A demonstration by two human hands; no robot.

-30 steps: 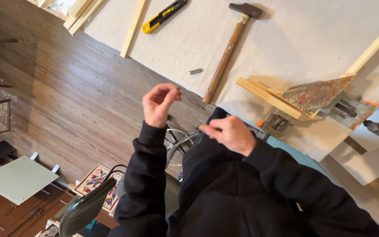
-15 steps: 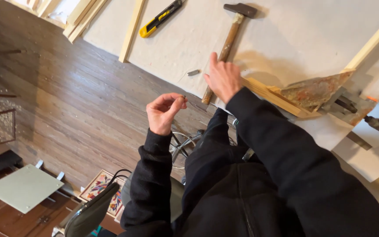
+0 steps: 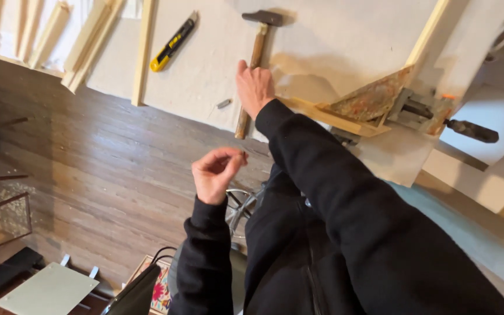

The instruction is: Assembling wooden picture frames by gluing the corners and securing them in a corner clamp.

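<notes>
My right hand [image 3: 255, 87] lies over the wooden handle of a hammer [image 3: 256, 49], fingers closing around its middle. The hammer rests on a white board [image 3: 205, 70], its dark steel head pointing away from me. My left hand [image 3: 212, 174] is raised above the wooden floor, nearer my body. Its thumb and forefinger pinch a small dark nail [image 3: 244, 155]. Both arms are in black sleeves.
A yellow utility knife [image 3: 173, 44] lies left of the hammer, and a small grey piece [image 3: 224, 104] by the board's edge. Wooden strips [image 3: 141, 52] lie at the left. A rusty corner clamp [image 3: 374, 99] holds wooden bars at the right. A metal stool frame [image 3: 237, 204] is below.
My right hand has reached forward from near my chest to the hammer handle. My left hand has dropped slightly and still pinches the nail.
</notes>
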